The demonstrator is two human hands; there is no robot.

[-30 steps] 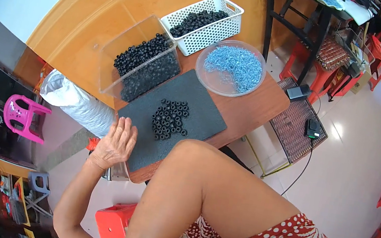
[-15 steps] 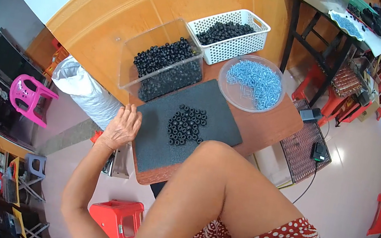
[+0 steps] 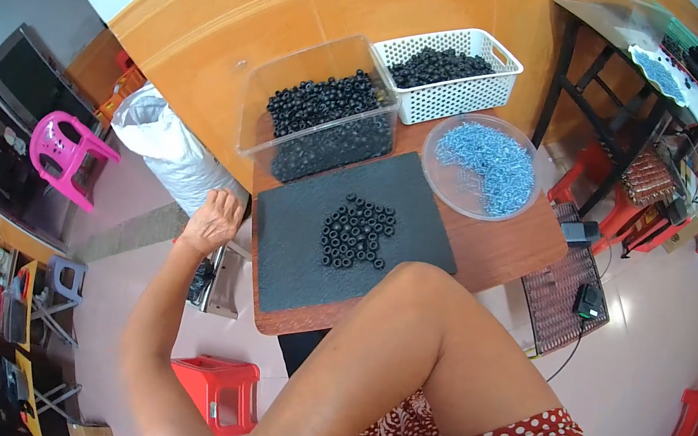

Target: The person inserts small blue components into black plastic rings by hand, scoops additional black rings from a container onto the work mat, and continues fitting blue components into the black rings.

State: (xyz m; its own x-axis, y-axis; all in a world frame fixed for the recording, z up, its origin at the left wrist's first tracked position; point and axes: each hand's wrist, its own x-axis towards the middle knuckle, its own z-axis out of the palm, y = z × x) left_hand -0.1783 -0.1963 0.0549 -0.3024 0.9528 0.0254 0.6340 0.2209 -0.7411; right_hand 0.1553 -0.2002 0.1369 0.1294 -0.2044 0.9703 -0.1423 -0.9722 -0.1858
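Left hand (image 3: pixel 216 219) left of centre, fingers half bent, palm hidden; can't tell if it holds anything. Right hand out of view. White sack (image 3: pixel 172 147) just beyond, left of frame: probably soft, slack; best taken by its rim. Black rings (image 3: pixel 356 233) mid-frame on dark mat (image 3: pixel 293 273): likely light, firm; pinch their sides. Since earlier frame: hand farther off mat; rings unmoved there.
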